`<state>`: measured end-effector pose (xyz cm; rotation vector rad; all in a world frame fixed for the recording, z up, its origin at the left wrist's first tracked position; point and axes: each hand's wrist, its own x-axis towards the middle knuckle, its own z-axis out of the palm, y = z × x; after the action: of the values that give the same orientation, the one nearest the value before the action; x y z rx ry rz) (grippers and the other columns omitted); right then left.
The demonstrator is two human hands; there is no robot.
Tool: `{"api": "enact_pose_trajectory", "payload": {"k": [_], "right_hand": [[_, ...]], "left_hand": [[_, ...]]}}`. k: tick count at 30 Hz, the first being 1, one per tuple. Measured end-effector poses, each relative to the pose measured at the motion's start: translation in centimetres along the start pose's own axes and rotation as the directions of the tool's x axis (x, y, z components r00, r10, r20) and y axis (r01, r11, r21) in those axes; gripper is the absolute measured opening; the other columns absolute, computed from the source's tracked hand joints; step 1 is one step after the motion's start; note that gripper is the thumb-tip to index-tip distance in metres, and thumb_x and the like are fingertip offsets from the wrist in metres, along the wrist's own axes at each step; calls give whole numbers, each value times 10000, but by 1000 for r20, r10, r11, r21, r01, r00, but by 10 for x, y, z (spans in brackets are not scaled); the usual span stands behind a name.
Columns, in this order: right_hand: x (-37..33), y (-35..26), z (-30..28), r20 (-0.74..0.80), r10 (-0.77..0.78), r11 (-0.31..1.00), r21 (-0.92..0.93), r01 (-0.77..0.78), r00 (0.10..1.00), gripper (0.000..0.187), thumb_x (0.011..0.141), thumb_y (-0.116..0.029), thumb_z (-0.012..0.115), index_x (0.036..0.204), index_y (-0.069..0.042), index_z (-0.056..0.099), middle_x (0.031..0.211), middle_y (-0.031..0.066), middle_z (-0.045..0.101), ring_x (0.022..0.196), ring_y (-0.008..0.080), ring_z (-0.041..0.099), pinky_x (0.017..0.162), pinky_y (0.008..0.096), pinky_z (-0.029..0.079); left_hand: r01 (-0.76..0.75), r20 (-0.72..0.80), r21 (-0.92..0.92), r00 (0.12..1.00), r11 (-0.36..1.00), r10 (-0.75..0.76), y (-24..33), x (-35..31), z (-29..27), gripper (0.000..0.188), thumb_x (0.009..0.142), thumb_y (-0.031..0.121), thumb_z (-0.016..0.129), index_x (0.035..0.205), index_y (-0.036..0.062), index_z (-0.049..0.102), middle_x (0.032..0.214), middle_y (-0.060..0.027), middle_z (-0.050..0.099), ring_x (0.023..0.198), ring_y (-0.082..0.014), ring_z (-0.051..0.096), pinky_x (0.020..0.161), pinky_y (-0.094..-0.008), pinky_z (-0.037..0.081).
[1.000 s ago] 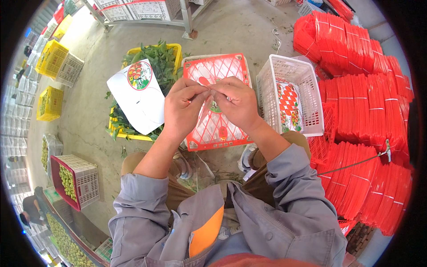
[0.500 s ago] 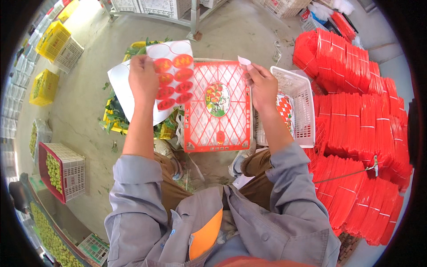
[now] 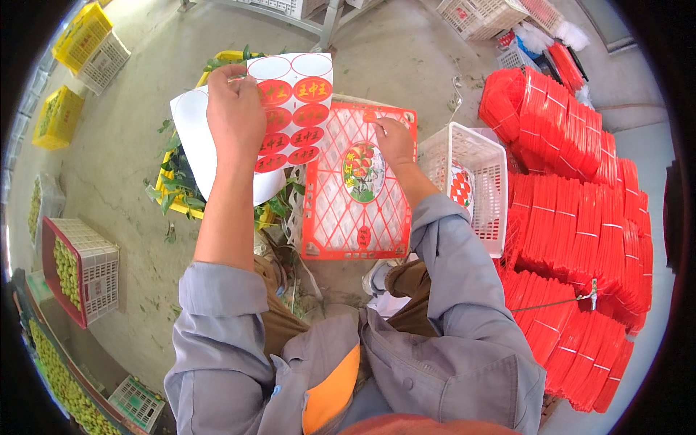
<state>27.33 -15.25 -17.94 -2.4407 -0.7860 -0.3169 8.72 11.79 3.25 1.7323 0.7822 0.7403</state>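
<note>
My left hand (image 3: 238,116) is closed on a white sheet of red oval stickers (image 3: 313,116), raised beside a crate. The top pair of ovals on the sheet is blank white. My right hand (image 3: 396,141) reaches over the red lattice lid (image 3: 330,250) of the crate, its fingertips touching a red oval sticker (image 3: 370,116) near the far edge. A picture label (image 3: 364,172) with red fruit sits mid-lid, and another small red oval (image 3: 364,236) marks the near edge. Behind my left hand is a large white sheet (image 3: 190,145); whether I hold it too is unclear.
A yellow crate (image 3: 174,185) with green leaves stands left of the lidded crate. At right, a white basket (image 3: 495,196) holds printed labels (image 3: 461,187). Bundled red lattice lids (image 3: 573,217) are stacked beyond it. Crates of green fruit (image 3: 69,272) line the left.
My right hand has moved left and inward, bringing the peeled sticker from the lid's right corner down to its far edge. The sticker sheet in my left hand has shifted slightly right and up.
</note>
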Motion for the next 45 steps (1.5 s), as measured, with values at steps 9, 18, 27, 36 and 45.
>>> {"api": "enact_pose_trajectory", "payload": {"k": [9,18,27,36,45], "right_hand": [[5,0,9,114,24,990,-143,-7,993,163,916,-192,672,1016,-95,756,1044,97,739,1040,306,666,901,429,542],[4,-6,5,115,-43,982,-178,63,992,238,902,-200,651,1054,-35,732,1200,133,699,1136,333,629,970,427,526],[-8,-20,28,452,96,920,-380,94,887,629,1041,-392,443,1584,-88,348,1638,165,367,1545,310,292,1203,622,211],[-38,-36,-62,327,-142,960,-184,210,934,667,985,-384,587,1527,-29,424,1567,224,443,1496,358,359,1198,547,302],[-244,-98,-116,618,20,957,-240,164,786,822,817,-200,755,1559,-175,402,1575,236,389,1431,456,390,1150,544,380]], "left_hand": [[1,24,-1,1000,1000,-1,-4,2,0,283,984,144,569,1224,-4,589,959,-149,713,821,-224,660,775,-367,506],[7,38,-41,999,999,-5,1,-4,-2,270,989,128,561,1218,-13,585,897,-116,691,759,-194,631,730,-357,499],[-15,41,-69,999,997,18,-1,-4,-1,270,993,122,555,1222,-20,577,841,-102,685,742,-174,619,707,-347,494],[-43,3,-31,999,999,43,-11,5,-14,276,978,151,594,1204,-7,603,851,-126,692,746,-214,647,719,-362,507],[-30,-47,-137,999,990,23,-16,6,-23,294,960,175,621,1199,8,649,966,-138,708,768,-204,668,723,-350,523]]}}
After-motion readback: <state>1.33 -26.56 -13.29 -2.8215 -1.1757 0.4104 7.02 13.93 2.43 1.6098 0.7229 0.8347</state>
